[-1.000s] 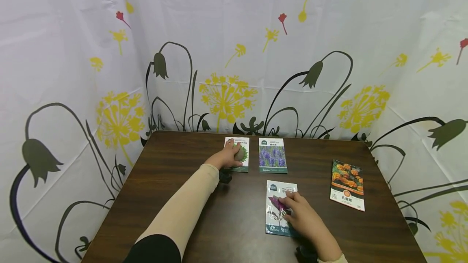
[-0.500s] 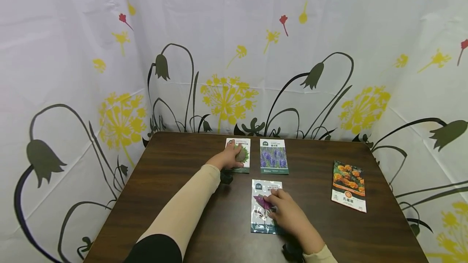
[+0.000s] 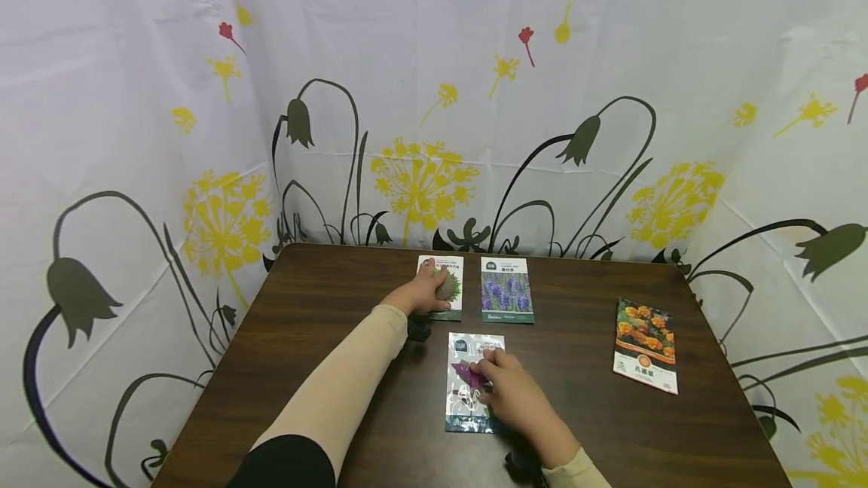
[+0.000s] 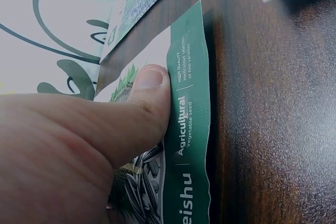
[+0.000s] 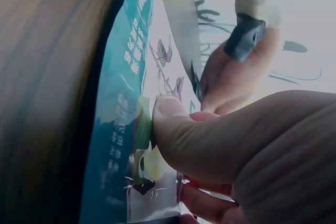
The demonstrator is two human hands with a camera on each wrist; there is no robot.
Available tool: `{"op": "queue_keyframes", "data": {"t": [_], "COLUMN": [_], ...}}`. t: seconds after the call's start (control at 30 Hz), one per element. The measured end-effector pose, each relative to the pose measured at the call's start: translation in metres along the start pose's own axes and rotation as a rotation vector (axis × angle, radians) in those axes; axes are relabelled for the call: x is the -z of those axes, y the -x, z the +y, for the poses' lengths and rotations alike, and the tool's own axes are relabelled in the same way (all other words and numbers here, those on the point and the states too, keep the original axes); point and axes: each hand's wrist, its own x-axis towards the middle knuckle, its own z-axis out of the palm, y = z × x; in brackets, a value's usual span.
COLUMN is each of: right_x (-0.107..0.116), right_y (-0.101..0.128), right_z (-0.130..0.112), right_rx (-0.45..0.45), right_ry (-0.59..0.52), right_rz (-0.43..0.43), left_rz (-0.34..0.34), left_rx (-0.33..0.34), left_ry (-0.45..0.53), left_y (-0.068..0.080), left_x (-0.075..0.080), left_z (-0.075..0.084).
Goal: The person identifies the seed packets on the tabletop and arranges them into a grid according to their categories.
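Head view: the purple packet (image 3: 472,382) under the right hand (image 3: 517,398) has slid leftward across the desk (image 3: 319,345) over the last second, from below the lavender packet (image 3: 506,289) to a spot more nearly below the green packet (image 3: 444,287). The right hand has travelled with it, fingers laid flat on its face, pressing rather than gripping. The left hand (image 3: 422,291) has not moved; it rests on the green packet at the back of the desk. The orange packet (image 3: 645,346) lies where it was, well apart at the right. So the purple packet seems to be getting lined up in front of the green one, and the slide looks close to done.

Left wrist view: the thumb (image 4: 144,103) presses flat on the green packet (image 4: 186,145), with no curl around its edge.

Right wrist view: the thumb (image 5: 181,129) bears down on the purple packet (image 5: 131,129); the other fingers are hidden beneath the hand.
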Motion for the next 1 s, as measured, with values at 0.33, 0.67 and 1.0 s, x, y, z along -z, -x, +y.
{"op": "queue_keyframes", "data": {"t": [0.33,0.67,1.0], "right_x": [-0.004,-0.009,-0.014], "right_y": [-0.006,-0.015,-0.024], "right_z": [-0.012,-0.018,-0.031], "right_rx": [0.068,0.116,0.117], "right_ry": [0.024,0.038,0.071], "right_rz": [0.006,0.018,-0.049], "left_rz": [0.008,0.006,0.010], "left_rx": [-0.004,0.007,0.016], "left_ry": [0.007,-0.009,-0.004], "left_y": [0.002,0.000,0.000], "left_x": [-0.003,-0.001,-0.004], "left_z": [-0.003,0.002,-0.002]}}
